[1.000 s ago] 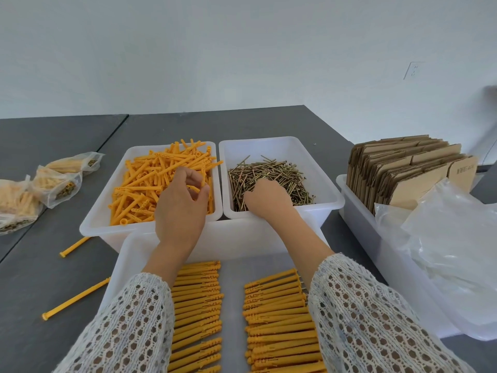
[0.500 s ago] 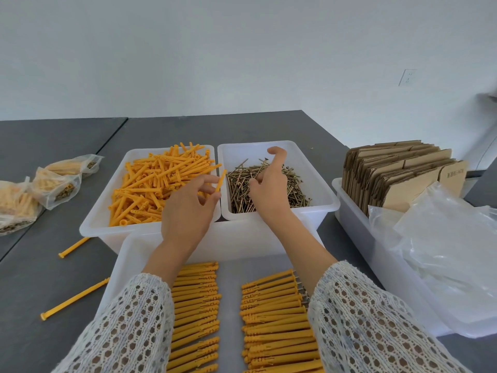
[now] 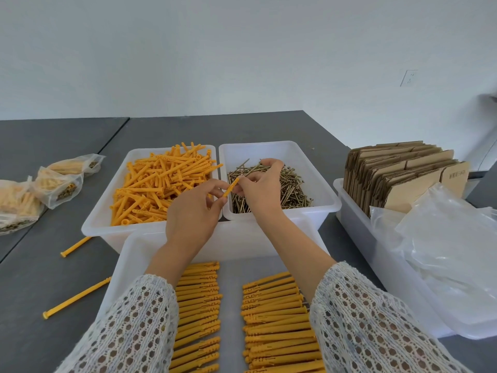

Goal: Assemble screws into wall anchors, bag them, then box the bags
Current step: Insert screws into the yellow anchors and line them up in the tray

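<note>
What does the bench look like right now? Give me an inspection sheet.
Surface: dark grey table.
Job's things: anchor bin; screw bin; front tray with two rows of anchors; filled bags at left; flat cartons and plastic bags in right bin.
Clutter: two loose anchors on the table at left.
Grippers: left hand pinches an anchor; right hand meets its tip, holding screws.
Cables: nothing seen.
Surroundings: white wall, outlet.

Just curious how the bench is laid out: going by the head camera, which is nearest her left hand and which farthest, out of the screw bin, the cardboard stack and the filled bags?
From the left hand:
1. Screw bin, just right of it.
2. Filled bags, far left.
3. Cardboard stack, far right.
</note>
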A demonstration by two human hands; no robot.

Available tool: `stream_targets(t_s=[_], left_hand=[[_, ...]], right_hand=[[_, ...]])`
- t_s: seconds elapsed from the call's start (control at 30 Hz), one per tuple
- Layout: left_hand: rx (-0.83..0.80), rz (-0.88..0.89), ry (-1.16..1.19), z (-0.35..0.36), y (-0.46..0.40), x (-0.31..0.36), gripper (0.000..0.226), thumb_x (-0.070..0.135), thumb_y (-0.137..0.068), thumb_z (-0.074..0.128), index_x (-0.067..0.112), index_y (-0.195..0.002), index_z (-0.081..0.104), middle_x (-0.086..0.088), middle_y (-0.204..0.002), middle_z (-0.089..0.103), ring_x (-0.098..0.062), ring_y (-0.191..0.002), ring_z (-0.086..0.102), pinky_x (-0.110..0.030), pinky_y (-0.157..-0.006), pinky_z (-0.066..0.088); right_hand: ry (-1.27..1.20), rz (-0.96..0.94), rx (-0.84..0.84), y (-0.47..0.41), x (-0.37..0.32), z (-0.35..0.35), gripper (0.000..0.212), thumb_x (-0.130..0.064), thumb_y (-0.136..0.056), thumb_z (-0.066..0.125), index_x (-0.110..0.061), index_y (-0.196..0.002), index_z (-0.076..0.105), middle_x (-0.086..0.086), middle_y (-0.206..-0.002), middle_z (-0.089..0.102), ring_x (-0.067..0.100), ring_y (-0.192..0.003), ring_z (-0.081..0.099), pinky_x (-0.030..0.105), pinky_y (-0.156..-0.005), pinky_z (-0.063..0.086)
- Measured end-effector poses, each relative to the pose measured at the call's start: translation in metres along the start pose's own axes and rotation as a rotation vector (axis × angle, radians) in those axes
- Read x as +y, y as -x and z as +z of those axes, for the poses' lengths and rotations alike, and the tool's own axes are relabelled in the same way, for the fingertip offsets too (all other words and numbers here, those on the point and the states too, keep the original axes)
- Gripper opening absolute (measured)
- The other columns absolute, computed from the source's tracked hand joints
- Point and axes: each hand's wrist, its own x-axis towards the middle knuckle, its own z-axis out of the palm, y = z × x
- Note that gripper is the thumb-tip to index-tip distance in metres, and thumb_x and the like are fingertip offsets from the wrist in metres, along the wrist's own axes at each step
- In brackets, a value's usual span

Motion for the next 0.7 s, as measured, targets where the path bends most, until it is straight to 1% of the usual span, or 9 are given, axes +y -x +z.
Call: stream_targets(t_s=[0.1, 0.2, 0.3, 0.37, 0.43, 0.5, 0.57, 0.7], left_hand=[[0.009, 0.002, 0.000, 0.000, 0.000, 0.000, 0.023, 0.029, -0.094, 0.065, 0.039, -0.115, 0.065, 0.023, -0.089, 0.064, -0.001, -0.075, 0.060, -0.023, -0.058, 0.045], [0.017, 0.006, -0.010, 0.000, 0.001, -0.001, 0.023, 0.029, -0.094, 0.065, 0.037, -0.115, 0.065, 0.024, -0.088, 0.063, 0.000, -0.074, 0.059, -0.023, -0.057, 0.046], [0.012, -0.003, -0.007, 0.001, 0.001, -0.001, 0.022, 0.028, -0.094, 0.065, 0.037, -0.114, 0.066, 0.024, -0.086, 0.062, 0.000, -0.073, 0.059, -0.025, -0.057, 0.048], [0.010, -0.004, -0.010, 0.001, 0.001, -0.002, 0.022, 0.028, -0.094, 0.066, 0.038, -0.113, 0.066, 0.025, -0.086, 0.062, 0.001, -0.072, 0.058, -0.025, -0.057, 0.048], [0.011, -0.008, -0.024, 0.002, 0.001, -0.003, 0.022, 0.028, -0.093, 0.066, 0.039, -0.112, 0.066, 0.025, -0.084, 0.062, 0.004, -0.071, 0.057, -0.022, -0.056, 0.046], [0.008, -0.011, -0.045, 0.002, 0.000, -0.003, 0.022, 0.029, -0.093, 0.066, 0.040, -0.111, 0.066, 0.026, -0.083, 0.061, 0.005, -0.069, 0.056, -0.020, -0.055, 0.043], [0.007, -0.013, -0.054, 0.002, 0.000, -0.003, 0.021, 0.029, -0.093, 0.066, 0.041, -0.111, 0.065, 0.027, -0.083, 0.061, 0.005, -0.069, 0.056, -0.019, -0.055, 0.043], [0.013, -0.017, -0.050, 0.002, 0.000, -0.003, 0.021, 0.029, -0.093, 0.066, 0.042, -0.109, 0.065, 0.027, -0.082, 0.061, 0.007, -0.069, 0.055, -0.019, -0.053, 0.042]], right_hand=[[-0.036, 0.009, 0.017, 0.000, 0.000, 0.001, 0.048, 0.005, -0.086, 0.062, -0.017, -0.116, 0.032, -0.005, -0.053, 0.065, 0.024, -0.071, 0.071, 0.049, -0.087, 0.056], [-0.126, 0.036, 0.100, -0.003, -0.001, -0.003, 0.047, 0.006, -0.086, 0.061, -0.018, -0.115, 0.031, -0.006, -0.053, 0.066, 0.018, -0.066, 0.071, 0.042, -0.086, 0.058], [-0.260, 0.107, 0.146, -0.007, -0.002, -0.008, 0.047, 0.008, -0.088, 0.058, -0.018, -0.116, 0.031, -0.003, -0.054, 0.064, 0.012, -0.058, 0.068, 0.033, -0.077, 0.059], [-0.336, 0.156, 0.133, -0.008, -0.003, -0.010, 0.048, 0.009, -0.088, 0.058, -0.016, -0.117, 0.030, 0.000, -0.063, 0.063, 0.013, -0.055, 0.066, 0.030, -0.073, 0.059], [-0.357, 0.181, 0.112, -0.008, -0.003, -0.010, 0.048, 0.009, -0.089, 0.059, -0.016, -0.118, 0.030, 0.005, -0.070, 0.063, 0.013, -0.054, 0.065, 0.026, -0.066, 0.058], [-0.346, 0.184, 0.109, -0.008, -0.004, -0.009, 0.048, 0.008, -0.089, 0.059, -0.016, -0.118, 0.029, 0.007, -0.072, 0.062, 0.012, -0.053, 0.065, 0.022, -0.061, 0.056], [-0.343, 0.187, 0.126, -0.008, -0.003, -0.009, 0.048, 0.008, -0.089, 0.059, -0.017, -0.117, 0.030, 0.006, -0.072, 0.062, 0.011, -0.052, 0.065, 0.023, -0.062, 0.056], [-0.345, 0.209, 0.149, -0.010, -0.002, -0.011, 0.049, 0.008, -0.087, 0.061, -0.019, -0.115, 0.030, 0.006, -0.074, 0.061, 0.010, -0.052, 0.064, 0.030, -0.074, 0.059]])
